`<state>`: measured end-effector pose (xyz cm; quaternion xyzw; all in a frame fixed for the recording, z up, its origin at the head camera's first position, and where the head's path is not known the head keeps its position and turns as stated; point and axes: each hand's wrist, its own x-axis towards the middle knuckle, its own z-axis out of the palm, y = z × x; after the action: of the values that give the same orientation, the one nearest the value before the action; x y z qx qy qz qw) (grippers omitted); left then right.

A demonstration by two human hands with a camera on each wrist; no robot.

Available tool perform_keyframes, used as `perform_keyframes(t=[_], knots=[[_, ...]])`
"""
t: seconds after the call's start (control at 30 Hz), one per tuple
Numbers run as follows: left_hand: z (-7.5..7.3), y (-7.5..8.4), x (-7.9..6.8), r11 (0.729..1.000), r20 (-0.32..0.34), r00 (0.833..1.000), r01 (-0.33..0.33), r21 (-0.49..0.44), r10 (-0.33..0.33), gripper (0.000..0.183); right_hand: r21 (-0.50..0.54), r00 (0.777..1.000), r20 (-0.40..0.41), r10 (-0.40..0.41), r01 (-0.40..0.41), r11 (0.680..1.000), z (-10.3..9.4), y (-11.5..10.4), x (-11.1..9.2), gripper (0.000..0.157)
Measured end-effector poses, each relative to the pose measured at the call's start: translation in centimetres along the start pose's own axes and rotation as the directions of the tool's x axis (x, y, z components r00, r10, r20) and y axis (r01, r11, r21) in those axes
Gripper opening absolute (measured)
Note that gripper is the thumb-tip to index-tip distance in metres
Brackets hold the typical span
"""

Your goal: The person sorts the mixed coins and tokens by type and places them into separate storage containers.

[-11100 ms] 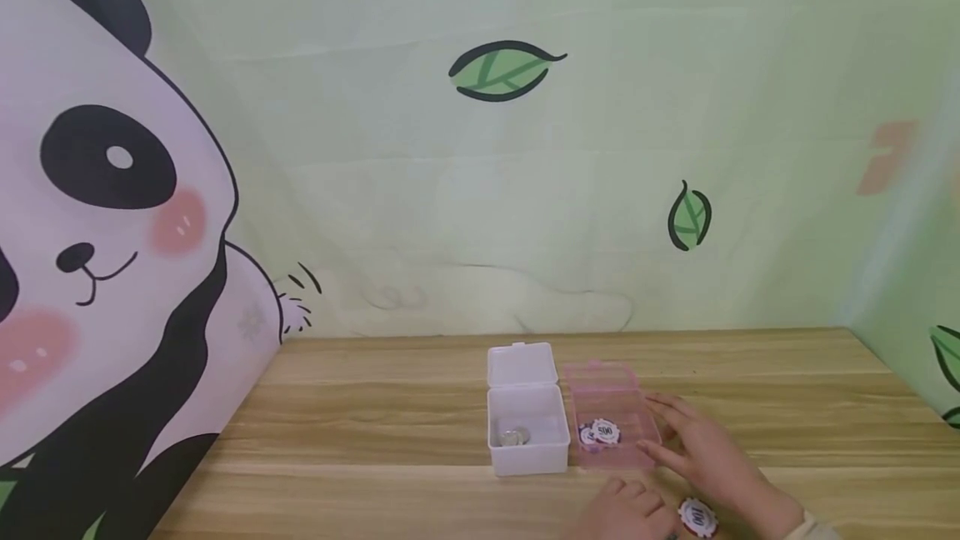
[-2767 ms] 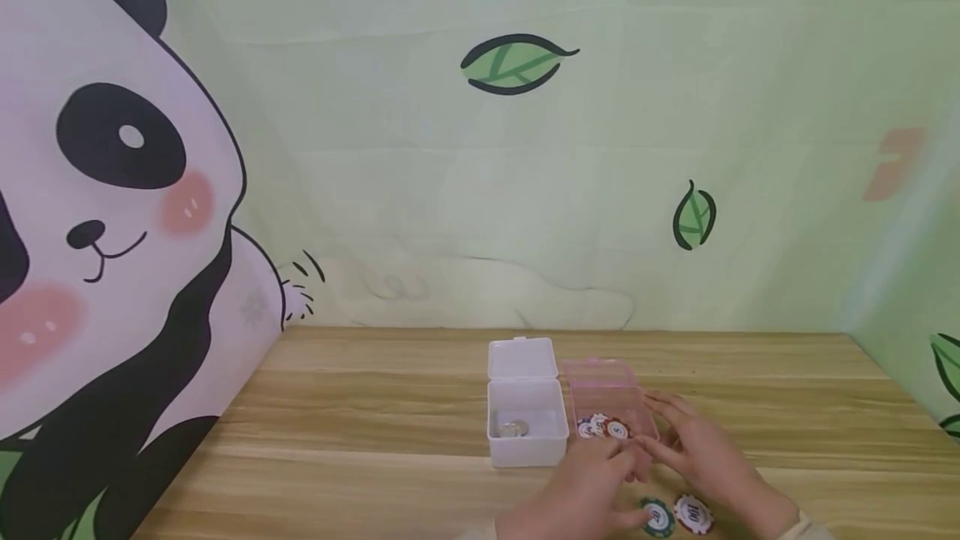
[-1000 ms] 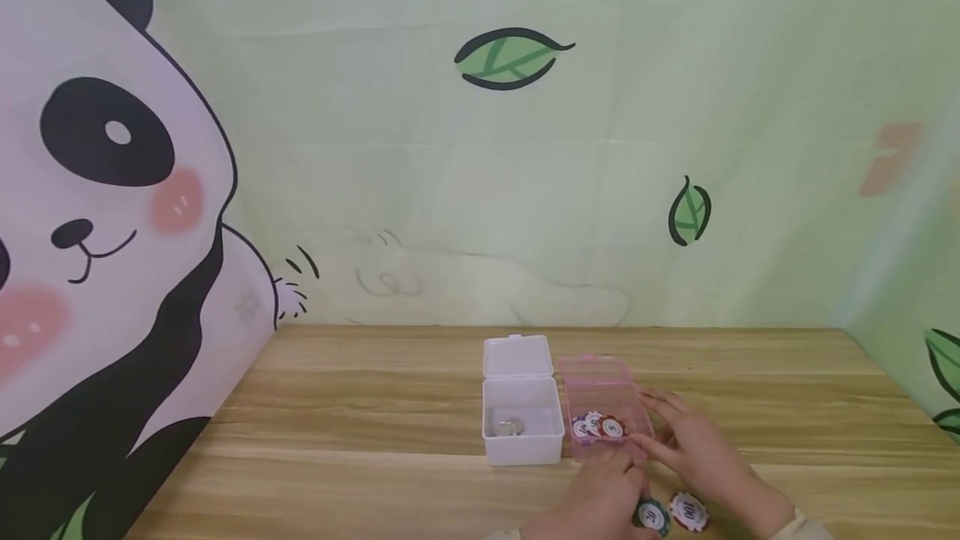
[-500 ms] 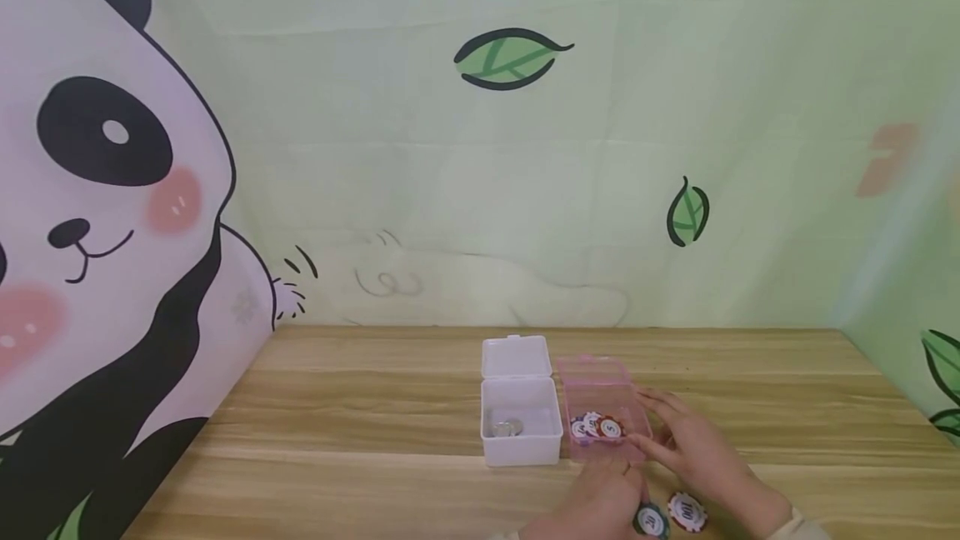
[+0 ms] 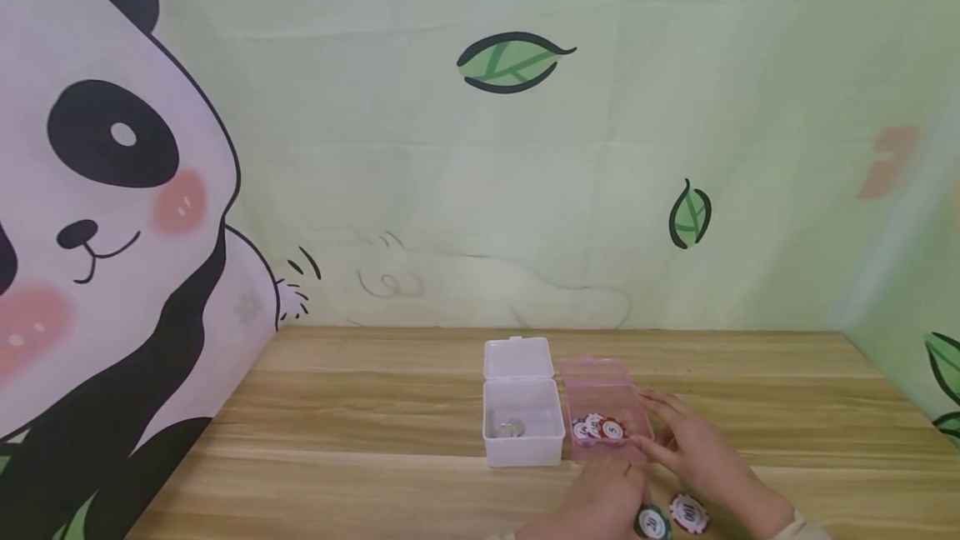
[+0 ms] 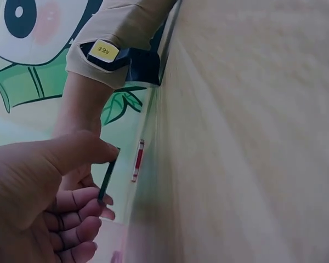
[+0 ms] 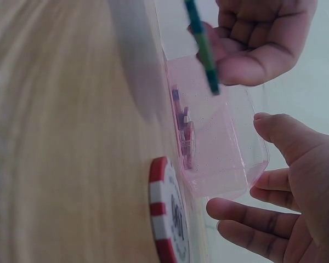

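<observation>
My left hand (image 5: 600, 494) pinches a green poker chip marked 20 (image 5: 652, 522) between thumb and fingers, in front of the pink box. In the left wrist view, the chip shows edge-on between the thumb and fingertips. My right hand (image 5: 697, 448) holds the clear pink box (image 5: 611, 400) at its right side, thumb at the near corner and fingers farther back. Inside that box several poker chips (image 5: 611, 430) lie in an overlapping pile, a red one marked 5 at the right. A red-and-white chip marked 100 (image 5: 688, 513) lies on the table below my right hand.
A white lidded box (image 5: 523, 450) stands just left of the pink one, lid raised, with a few silvery coins (image 5: 508, 429) inside. Both boxes sit on the wood-grain table (image 5: 360, 423). Behind rises a pale green cloth (image 5: 375, 148) printed with a panda and leaves.
The red 5 chip was added to the pink box since the oldest frame. My left hand has drawn back from the box front and holds the green chip; the last second shows almost no motion.
</observation>
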<state>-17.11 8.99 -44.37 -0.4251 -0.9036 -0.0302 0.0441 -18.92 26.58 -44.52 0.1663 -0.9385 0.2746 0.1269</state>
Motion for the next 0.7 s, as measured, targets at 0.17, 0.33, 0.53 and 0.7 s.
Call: perform_keyframes(t=[0.17, 0.33, 0.53, 0.7], knots=[[-0.7, -0.2, -0.5, 1.000, -0.043, 0.999, -0.014, 0.026, 0.015, 0.035, -0.001, 1.000, 0.001, -0.008, 0.008, 1.000, -0.1, 0.0, 0.0, 0.056], [-1.4, -0.5, -0.9, 0.999, -0.072, 0.997, -0.029, 0.019, 0.030, 0.035, -0.005, 1.000, -0.001, -0.019, 0.019, 1.000, -0.2, -0.1, 0.0, 0.056], [-2.3, -1.0, -1.0, 0.997, -0.096, 0.994, -0.050, -0.053, 0.045, 0.038, 0.000, 1.000, 0.006, -0.008, 0.008, 1.000, -0.3, -0.1, 0.0, 0.057], [-2.7, -1.7, -1.2, 0.997, -0.169, 0.983, -0.073, 0.018, 0.075, 0.038, 0.008, 1.000, 0.010, 0.000, 0.000, 1.000, -0.2, -0.2, 0.0, 0.058]])
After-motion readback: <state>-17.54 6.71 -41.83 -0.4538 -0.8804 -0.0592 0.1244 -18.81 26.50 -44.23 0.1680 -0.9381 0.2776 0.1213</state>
